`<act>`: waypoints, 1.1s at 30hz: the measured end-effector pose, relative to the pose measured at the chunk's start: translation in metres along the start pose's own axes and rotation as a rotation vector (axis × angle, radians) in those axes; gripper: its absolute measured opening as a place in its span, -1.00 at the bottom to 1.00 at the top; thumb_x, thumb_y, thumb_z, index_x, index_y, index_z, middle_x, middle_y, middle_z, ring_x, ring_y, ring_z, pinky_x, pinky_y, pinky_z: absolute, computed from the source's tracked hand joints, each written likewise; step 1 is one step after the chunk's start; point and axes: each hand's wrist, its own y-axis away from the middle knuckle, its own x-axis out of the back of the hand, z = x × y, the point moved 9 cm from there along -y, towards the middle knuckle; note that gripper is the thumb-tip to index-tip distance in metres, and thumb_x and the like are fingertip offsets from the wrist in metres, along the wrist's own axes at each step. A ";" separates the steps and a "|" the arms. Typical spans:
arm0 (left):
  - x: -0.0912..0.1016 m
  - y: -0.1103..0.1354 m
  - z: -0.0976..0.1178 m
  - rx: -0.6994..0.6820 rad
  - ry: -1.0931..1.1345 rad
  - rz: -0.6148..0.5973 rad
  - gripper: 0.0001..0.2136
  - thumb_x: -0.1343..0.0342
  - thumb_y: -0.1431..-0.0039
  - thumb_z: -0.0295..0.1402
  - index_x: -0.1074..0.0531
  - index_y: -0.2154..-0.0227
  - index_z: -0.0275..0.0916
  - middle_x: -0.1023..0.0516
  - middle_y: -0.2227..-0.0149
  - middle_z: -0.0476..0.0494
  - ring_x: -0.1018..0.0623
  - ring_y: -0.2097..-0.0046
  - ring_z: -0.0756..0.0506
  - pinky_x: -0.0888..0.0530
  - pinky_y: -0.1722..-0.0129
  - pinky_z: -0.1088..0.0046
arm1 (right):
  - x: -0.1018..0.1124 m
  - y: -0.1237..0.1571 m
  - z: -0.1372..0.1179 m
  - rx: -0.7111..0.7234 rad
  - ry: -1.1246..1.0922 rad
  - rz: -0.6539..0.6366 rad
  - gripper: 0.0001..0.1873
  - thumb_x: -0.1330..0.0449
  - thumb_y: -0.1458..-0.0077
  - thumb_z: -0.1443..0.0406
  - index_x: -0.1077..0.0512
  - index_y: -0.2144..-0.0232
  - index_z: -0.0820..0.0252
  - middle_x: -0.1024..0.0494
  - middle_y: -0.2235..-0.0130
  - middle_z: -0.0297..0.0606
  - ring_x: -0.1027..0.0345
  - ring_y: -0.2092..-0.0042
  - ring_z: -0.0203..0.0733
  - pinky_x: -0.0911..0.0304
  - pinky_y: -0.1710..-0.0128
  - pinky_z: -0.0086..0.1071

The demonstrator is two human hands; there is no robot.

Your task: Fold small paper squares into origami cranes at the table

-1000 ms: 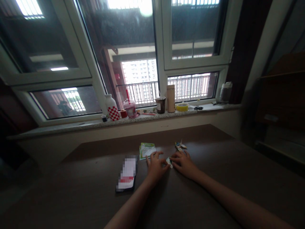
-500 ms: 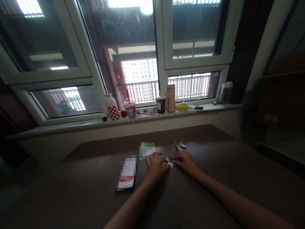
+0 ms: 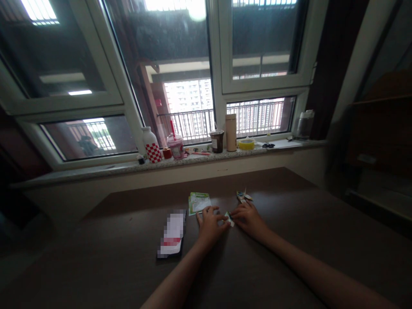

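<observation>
Both my hands rest on a dark brown table (image 3: pixel 289 266) and meet over a small folded piece of paper (image 3: pixel 229 218). My left hand (image 3: pixel 210 223) pinches its left side with curled fingers. My right hand (image 3: pixel 248 218) pinches its right side. A small stack of green and white paper sheets (image 3: pixel 198 201) lies just beyond my left hand. A finished little folded paper figure (image 3: pixel 243 196) sits just beyond my right hand.
A phone (image 3: pixel 172 234) lies on the table left of my left hand. On the stone windowsill (image 3: pixel 96 169) stand a red-checked bottle (image 3: pixel 152 145), a pink drink cup (image 3: pixel 175 146), a dark cup (image 3: pixel 217 140), a tall flask (image 3: pixel 230 132), a yellow tape roll (image 3: pixel 246 144) and a kettle (image 3: pixel 304 124).
My fingers have shifted slightly on the small folded paper, which stays between both hands. Nothing else has moved.
</observation>
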 end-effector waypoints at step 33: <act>-0.002 0.000 -0.001 0.045 -0.044 -0.043 -0.82 -0.16 -0.10 -0.09 -0.60 0.25 0.13 -0.35 -0.20 -0.03 -0.16 -0.29 -0.30 0.15 -0.22 -0.34 | -0.005 -0.005 0.002 0.107 -0.058 -0.272 -0.76 -0.30 -0.06 0.35 -0.60 0.21 -0.07 -0.64 0.12 -0.33 -0.31 -0.07 -0.04 -0.13 -0.14 -0.05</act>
